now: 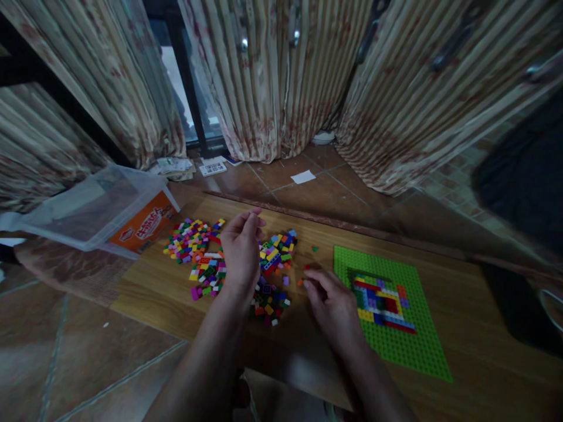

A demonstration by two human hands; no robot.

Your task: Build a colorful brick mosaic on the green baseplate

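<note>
My left hand (pixel 241 249) is raised over the loose toy building bricks (pixel 206 272), its fingers curled in and thumb close to them. Whatever may be between those fingertips I cannot make out. Low over the wooden table, my right hand (pixel 332 302) has thumb and fingertips drawn together. A small orange brick (pixel 301 282) and a red brick (pixel 307 267) are at these fingertips; whether either is gripped is unclear. Just right of this hand lies a green baseplate (pixel 424 316), bearing a flat patchwork of coloured bricks (pixel 382 302). A purple brick (pixel 285 281) lies between the hands.
A clear plastic bin (pixel 94 217) with an orange label stands at the table's left end. Beyond the wooden table (pixel 308 366) are striped curtains (pixel 281 76) and a tiled floor with papers (pixel 303 177). A dark flat object (pixel 512 305) is at the right.
</note>
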